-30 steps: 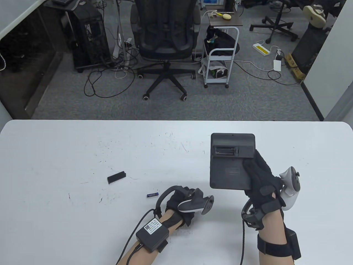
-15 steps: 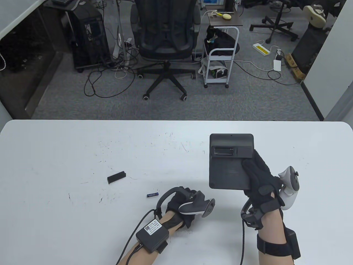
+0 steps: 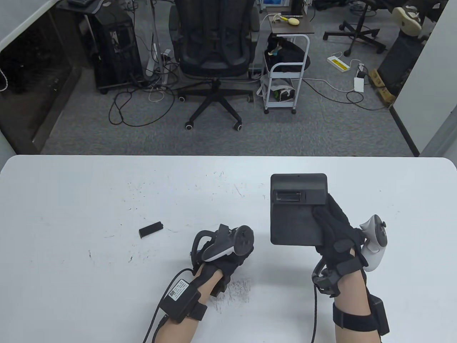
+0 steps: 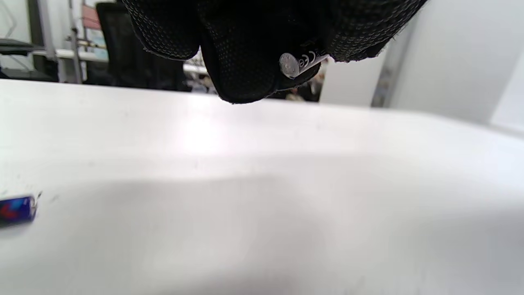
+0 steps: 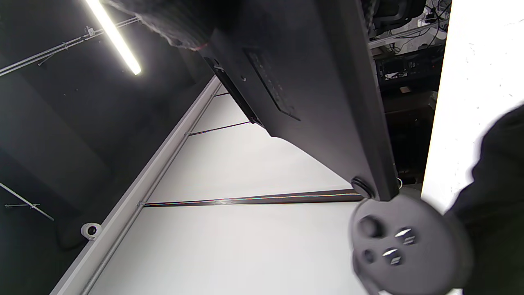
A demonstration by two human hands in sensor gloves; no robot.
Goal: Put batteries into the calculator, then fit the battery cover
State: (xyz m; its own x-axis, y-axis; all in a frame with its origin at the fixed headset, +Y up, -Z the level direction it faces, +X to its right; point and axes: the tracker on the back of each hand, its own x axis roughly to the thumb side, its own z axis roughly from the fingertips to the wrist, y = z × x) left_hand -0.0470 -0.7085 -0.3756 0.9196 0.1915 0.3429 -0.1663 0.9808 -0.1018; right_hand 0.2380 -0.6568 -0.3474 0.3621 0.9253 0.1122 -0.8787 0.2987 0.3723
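One white table [image 3: 71, 200] is seen, scuffed with dark marks; everything of the task is on or above it. One dark grey calculator [image 3: 296, 221] is held back side up, raised off the table on its right side, with the open battery compartment [image 3: 290, 196] toward the far end; what lies inside it cannot be told. The calculator is gripped at its near right corner by the right hand [image 3: 337, 237], thumb laid across the back, the other fingers hidden underneath. In the right wrist view the calculator [image 5: 311, 90] is seen from below against the ceiling, with a gloved fingertip [image 5: 172, 24] pressed on it.

Two hands are counted, each with one tracker. The left hand [image 3: 223, 259] is placed low over the table just left of the calculator, apart from it, fingers curled. In the left wrist view one battery [image 4: 301, 63] is pinched in the left fingers [image 4: 241, 61], its flat metal end facing the camera, lifted off the table.

Two batteries are counted in all: the second, a blue battery [image 4: 16, 209], is lying on the table at that view's left edge, not touched; in the table view it is hidden by the left hand.

One black battery cover [image 3: 151, 229] is lying flat on the table, well left of the left hand, untouched.
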